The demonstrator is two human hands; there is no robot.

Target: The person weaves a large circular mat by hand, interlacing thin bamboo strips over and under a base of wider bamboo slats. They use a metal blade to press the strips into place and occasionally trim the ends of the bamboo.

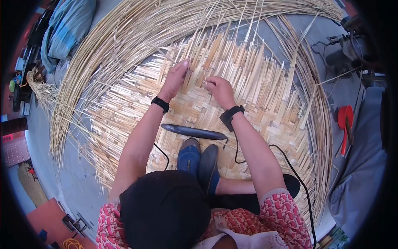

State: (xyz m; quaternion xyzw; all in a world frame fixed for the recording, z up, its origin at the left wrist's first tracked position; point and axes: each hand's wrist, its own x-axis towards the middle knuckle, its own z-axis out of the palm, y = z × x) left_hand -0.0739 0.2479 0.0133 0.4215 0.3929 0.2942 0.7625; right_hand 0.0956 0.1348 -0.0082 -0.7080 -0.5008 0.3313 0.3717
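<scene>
A partly woven reed mat (pixel 195 106) spreads on the floor beneath both hands, its loose strip ends fanning outward. At the mat's upper middle, my left hand (pixel 177 78) is closed on a reed strip, with the fingertips partly hidden. My right hand (pixel 221 91), a little lower and to the right, pinches a thin reed strip between thumb and forefinger. Each wrist wears a black band. Below the hands, near the shoes, lies a dark curved bar-like tool (pixel 194 132) on the weave; its exact kind cannot be made out.
Long loose reeds (pixel 99 54) curve around the mat's left, top and right sides. My shoes (pixel 190 159) rest on the mat. A black cable (pixel 298 172) runs down on the right. Farther out are a red scoop (pixel 345 118), grey cloth (pixel 365 153) and a blue bag (pixel 70 29).
</scene>
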